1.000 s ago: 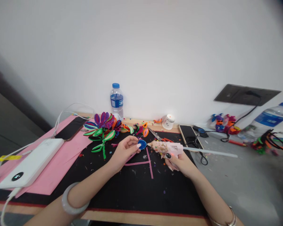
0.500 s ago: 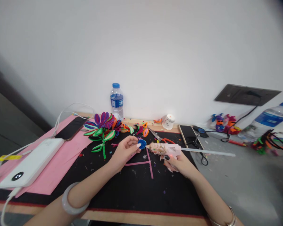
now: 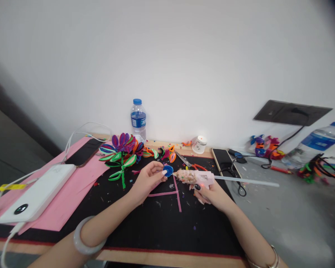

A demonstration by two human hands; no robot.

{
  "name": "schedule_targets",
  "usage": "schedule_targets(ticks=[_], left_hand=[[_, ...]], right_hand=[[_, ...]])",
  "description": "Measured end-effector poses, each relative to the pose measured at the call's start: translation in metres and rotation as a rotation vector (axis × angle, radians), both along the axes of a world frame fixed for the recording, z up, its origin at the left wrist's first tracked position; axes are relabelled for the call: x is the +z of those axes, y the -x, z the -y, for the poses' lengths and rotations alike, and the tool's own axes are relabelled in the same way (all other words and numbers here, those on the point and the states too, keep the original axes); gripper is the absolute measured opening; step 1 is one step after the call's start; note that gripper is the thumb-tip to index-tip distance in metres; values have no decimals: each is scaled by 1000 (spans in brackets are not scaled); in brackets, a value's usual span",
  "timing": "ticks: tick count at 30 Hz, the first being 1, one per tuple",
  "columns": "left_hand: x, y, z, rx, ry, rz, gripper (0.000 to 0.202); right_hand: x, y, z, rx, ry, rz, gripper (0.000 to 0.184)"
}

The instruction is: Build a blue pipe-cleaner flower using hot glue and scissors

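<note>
Between thumb and fingers, my left hand [image 3: 148, 180] pinches a small round blue piece [image 3: 169, 170] above the black mat [image 3: 145, 227]. My right hand [image 3: 208, 193] is wrapped round the handle of a pink hot glue gun [image 3: 197, 176], with a clear glue stick [image 3: 247, 181] jutting out of its back end. The gun's nozzle points left, at the edge of the blue piece; whether they touch I cannot tell. Below them, pink strips [image 3: 178, 197] lie on the mat. Pipe-cleaner flowers and leaves [image 3: 123, 149] lie behind my left hand.
Scissors [image 3: 184, 159] with orange handles and a paper cup [image 3: 199, 144] are behind the gun. One water bottle [image 3: 139, 121] stands by the wall. A power bank [image 3: 39, 193] and phone [image 3: 85, 152] rest on pink sheets at left; another phone [image 3: 225, 162] lies right.
</note>
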State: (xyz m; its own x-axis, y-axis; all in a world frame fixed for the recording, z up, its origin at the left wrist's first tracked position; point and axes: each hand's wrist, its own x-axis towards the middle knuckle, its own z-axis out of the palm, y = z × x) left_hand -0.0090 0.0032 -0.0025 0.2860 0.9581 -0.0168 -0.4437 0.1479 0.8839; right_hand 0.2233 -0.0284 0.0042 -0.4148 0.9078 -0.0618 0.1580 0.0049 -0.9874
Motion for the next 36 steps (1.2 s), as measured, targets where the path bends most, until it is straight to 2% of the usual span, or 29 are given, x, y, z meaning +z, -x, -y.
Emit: schedule_targets(ticks=[4,13,22,29,36], left_hand=[[2,-1,1,-8,10,7,19],[4,-1,1,-9,31,15,20],[7,-2,2,16,65,18,24],[7,-2,1,13,68,19,23],[8,-2,2,7,58,15,24]], right_hand=[[1,1,-1,-10,-24,-38,37],[-1,1,0,-21,-20,-42,40],[1,2,1,4,4,17,28],[-4,3,0,9,15,18,27],[1,2,0,-1,-28,4,28]])
